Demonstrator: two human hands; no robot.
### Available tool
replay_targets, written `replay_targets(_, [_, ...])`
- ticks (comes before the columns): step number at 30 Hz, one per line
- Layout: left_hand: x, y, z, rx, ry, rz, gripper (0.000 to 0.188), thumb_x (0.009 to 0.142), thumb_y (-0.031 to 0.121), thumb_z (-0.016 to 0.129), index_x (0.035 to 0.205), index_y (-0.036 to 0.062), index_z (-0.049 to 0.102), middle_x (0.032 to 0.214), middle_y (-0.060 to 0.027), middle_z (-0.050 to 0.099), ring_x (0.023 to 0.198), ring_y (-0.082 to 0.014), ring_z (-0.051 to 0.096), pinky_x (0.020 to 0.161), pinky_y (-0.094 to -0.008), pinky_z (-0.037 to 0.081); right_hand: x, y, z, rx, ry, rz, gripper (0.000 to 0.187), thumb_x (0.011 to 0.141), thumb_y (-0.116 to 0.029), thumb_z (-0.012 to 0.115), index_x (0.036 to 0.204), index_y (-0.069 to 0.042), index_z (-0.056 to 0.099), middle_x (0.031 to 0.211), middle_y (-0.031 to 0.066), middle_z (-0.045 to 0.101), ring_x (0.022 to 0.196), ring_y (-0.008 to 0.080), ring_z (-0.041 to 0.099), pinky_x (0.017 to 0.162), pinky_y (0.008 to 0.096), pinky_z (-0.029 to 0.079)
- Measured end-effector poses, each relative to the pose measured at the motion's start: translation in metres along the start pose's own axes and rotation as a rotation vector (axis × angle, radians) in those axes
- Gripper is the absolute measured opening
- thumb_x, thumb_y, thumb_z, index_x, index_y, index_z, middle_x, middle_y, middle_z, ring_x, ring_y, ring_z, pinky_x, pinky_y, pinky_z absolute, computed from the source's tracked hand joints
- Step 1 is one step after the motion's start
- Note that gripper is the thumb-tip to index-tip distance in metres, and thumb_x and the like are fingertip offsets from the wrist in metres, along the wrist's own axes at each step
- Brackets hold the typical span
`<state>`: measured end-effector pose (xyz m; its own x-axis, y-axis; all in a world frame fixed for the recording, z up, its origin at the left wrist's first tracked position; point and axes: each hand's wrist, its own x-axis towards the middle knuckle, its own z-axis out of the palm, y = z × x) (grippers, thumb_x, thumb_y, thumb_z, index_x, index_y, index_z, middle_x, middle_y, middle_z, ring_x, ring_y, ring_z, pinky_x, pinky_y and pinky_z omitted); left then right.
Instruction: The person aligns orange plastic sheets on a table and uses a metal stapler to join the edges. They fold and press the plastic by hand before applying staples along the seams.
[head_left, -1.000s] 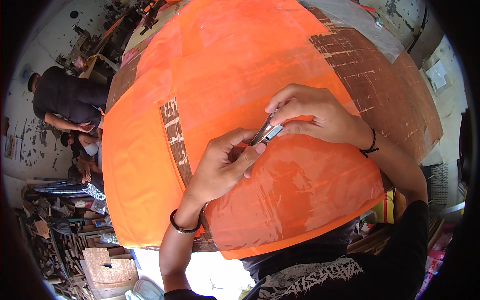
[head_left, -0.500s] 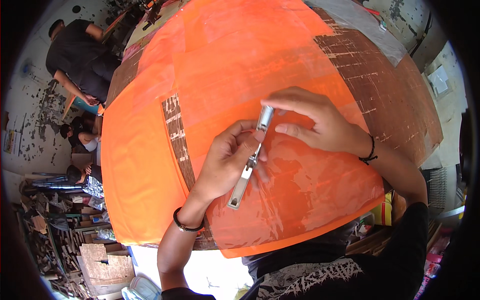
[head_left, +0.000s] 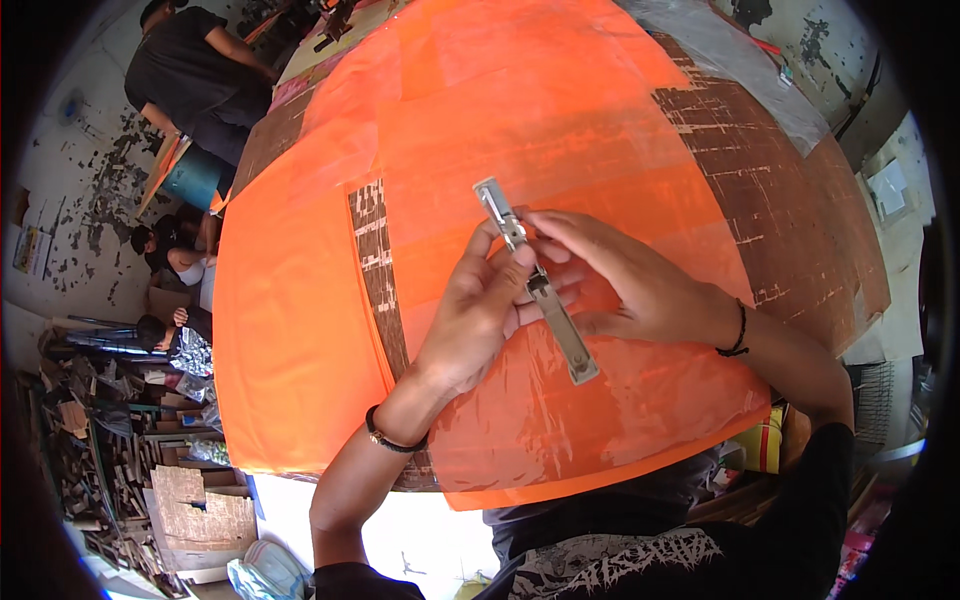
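"So, where does the metal stapler [head_left: 563, 333] sit in the grip?"

"Across the left hand [head_left: 472, 318], clamped near its middle with the thumb on top. It's unfolded lengthwise: one end juts past the fingers, the other slants back toward the body."

"And the right hand [head_left: 655, 290]?"

"Curved just beside it, thumb and index finger apart; whether that index fingertip touches the metal, I can't tell."

"Underneath?"

"Glossy orange sheeting [head_left: 620, 440]."
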<state>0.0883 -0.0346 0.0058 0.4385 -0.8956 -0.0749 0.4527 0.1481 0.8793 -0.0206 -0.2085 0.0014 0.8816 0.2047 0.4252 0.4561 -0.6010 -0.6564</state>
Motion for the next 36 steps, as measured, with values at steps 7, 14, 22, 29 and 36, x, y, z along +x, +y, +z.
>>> replay_targets(7, [0.001, -0.009, 0.009, 0.208, -0.108, 0.05, 0.048, 0.102, 0.028, 0.036, 0.143, 0.0054, 0.027, 0.132, -0.0184, 0.045, 0.123, -0.03, 0.049, 0.098, -0.0447, 0.048, -0.004, 0.017, 0.005, 0.064, 0.281, 0.055, 0.078, 0.085, -0.021, 0.07, 0.145, -0.003, 0.024, 0.131, 0.0151, 0.049, 0.118, 0.0233, 0.052, 0.096, 0.0364, 0.045])
replay_targets(14, [0.002, -0.018, 0.001, 0.353, -0.186, 0.116, 0.053, 0.095, 0.002, 0.051, 0.142, 0.0009, 0.028, 0.134, -0.0186, 0.048, 0.108, -0.0248, 0.06, 0.093, -0.0381, 0.051, -0.004, 0.008, -0.002, 0.686, 0.186, 0.302, 0.082, 0.081, -0.013, 0.073, 0.145, -0.002, 0.023, 0.139, 0.0128, 0.044, 0.119, 0.0193, 0.052, 0.097, 0.0346, 0.045])
replay_targets(22, [0.0, -0.02, 0.006, 0.766, -0.204, 0.378, 0.045, 0.087, -0.008, 0.055, 0.13, -0.0025, 0.044, 0.107, -0.0149, 0.063, 0.096, -0.0233, 0.064, 0.088, -0.0336, 0.051, -0.003, 0.013, -0.008, 0.426, 0.096, -0.019, 0.051, 0.077, -0.01, 0.077, 0.119, -0.002, 0.051, 0.118, 0.0101, 0.063, 0.111, 0.0179, 0.059, 0.092, 0.0331, 0.048])
replay_targets(29, [-0.005, -0.024, 0.001, 0.823, -0.119, 0.425, 0.044, 0.084, -0.006, 0.06, 0.126, -0.0014, 0.049, 0.103, -0.0184, 0.063, 0.093, -0.0254, 0.065, 0.08, -0.0336, 0.051, -0.002, 0.001, -0.001, 0.568, 0.159, 0.108, 0.042, 0.076, -0.009, 0.077, 0.112, -0.002, 0.056, 0.111, 0.0119, 0.065, 0.109, 0.0207, 0.06, 0.091, 0.0358, 0.049])
replay_targets(36, [-0.007, -0.016, 0.003, 0.931, -0.165, 0.392, 0.041, 0.084, -0.007, 0.059, 0.124, -0.0023, 0.052, 0.101, -0.016, 0.065, 0.092, -0.0227, 0.064, 0.083, -0.031, 0.05, -0.004, 0.012, 0.007, 0.433, 0.253, -0.019, 0.036, 0.076, -0.017, 0.079, 0.105, -0.004, 0.063, 0.096, 0.007, 0.068, 0.086, 0.0164, 0.067, 0.079, 0.0296, 0.053])
